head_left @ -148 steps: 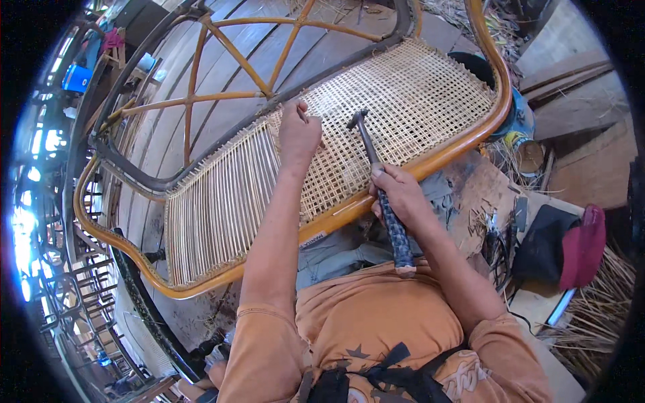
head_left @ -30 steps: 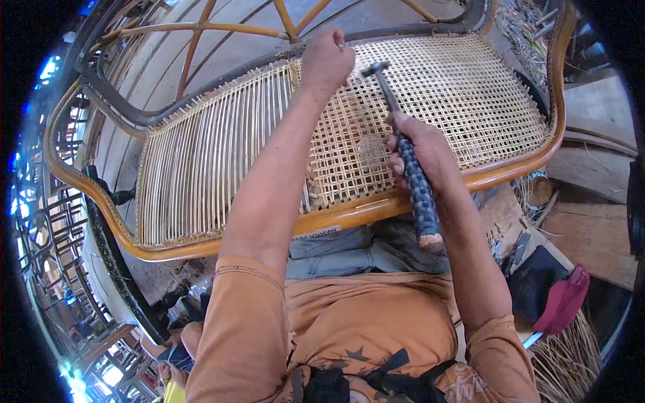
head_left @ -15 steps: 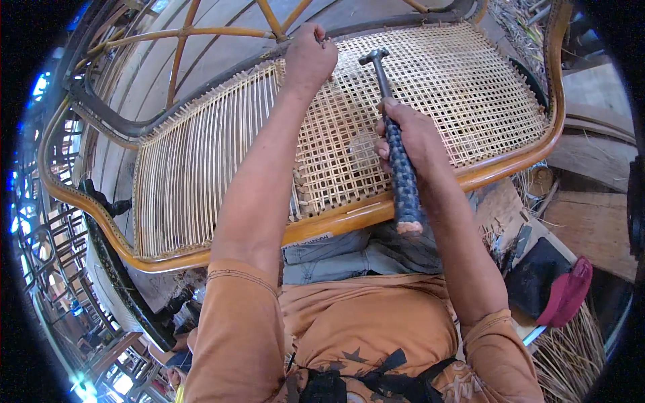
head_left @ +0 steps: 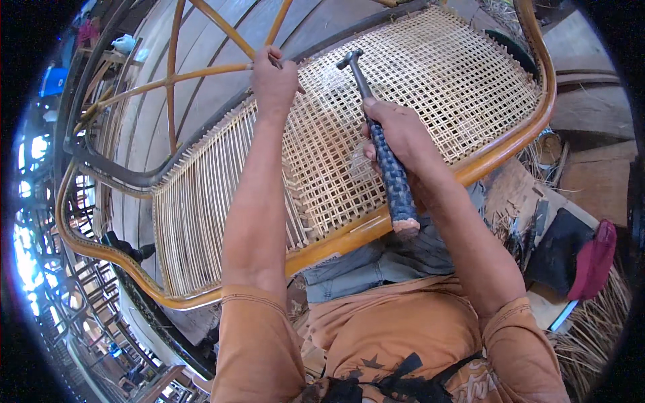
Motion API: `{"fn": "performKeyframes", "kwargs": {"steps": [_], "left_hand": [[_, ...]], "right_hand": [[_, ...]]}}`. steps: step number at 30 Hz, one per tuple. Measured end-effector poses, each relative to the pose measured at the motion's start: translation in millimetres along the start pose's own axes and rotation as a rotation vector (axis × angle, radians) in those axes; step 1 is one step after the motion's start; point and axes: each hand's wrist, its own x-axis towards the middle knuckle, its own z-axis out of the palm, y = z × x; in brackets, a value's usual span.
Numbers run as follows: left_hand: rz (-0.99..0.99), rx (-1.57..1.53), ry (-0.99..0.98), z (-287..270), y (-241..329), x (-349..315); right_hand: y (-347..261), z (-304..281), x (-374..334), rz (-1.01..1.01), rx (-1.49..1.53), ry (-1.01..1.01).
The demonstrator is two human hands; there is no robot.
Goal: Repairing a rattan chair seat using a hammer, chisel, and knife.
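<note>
My right hand [head_left: 403, 138] is wrapped around the dark wrapped handle of a hammer [head_left: 390, 176], whose small metal head is raised above the woven cane. My left hand [head_left: 274, 84] is closed at the far edge of the cane panel [head_left: 416, 87], with a short dark rod [head_left: 275, 62] showing between its fingers; its exact kind is hard to tell. Right of my left forearm the cane forms an open grid, while parallel strands [head_left: 201, 215] run across the left part. A glossy curved wooden frame [head_left: 349, 240] surrounds the panel, its near rail above my lap.
Crossed rattan poles [head_left: 170, 80] rise beyond the panel's far edge. At the right lie a dark red cloth-like piece [head_left: 594, 262], a black flat piece [head_left: 561, 248] and loose cane strips [head_left: 591, 336]. Wooden boards [head_left: 594, 178] lie farther right.
The view has turned, so the frame looks more tilted, its right end higher. Both hands appear farther left in the picture. The hammer stays raised over the cane in my right hand.
</note>
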Motion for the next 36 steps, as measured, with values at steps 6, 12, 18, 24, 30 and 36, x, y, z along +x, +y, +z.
{"fn": "performKeyframes", "kwargs": {"steps": [6,12,18,24,30,36], "left_hand": [[-0.065,-0.013,-0.060,9.3,-0.9,-6.1],[-0.041,0.001,-0.035,6.9,8.2,-10.0],[-0.001,0.118,-0.076,9.9,7.0,-9.9],[0.008,0.090,-0.095,15.8,-0.3,-9.4],[0.029,0.106,-0.069,13.7,-2.3,-5.3],[-0.286,-0.353,0.113,-25.3,-2.1,1.5]], "right_hand": [[3.6,2.9,6.4,-0.001,-0.011,-0.002],[6.1,7.1,5.5,0.028,0.027,-0.006],[9.4,10.2,3.0,0.068,0.047,0.028],[2.5,11.6,3.1,0.197,-0.092,-0.147],[0.5,19.2,2.8,0.174,-0.052,-0.116],[-1.5,-5.1,1.8,0.120,-0.123,-0.076]]}}
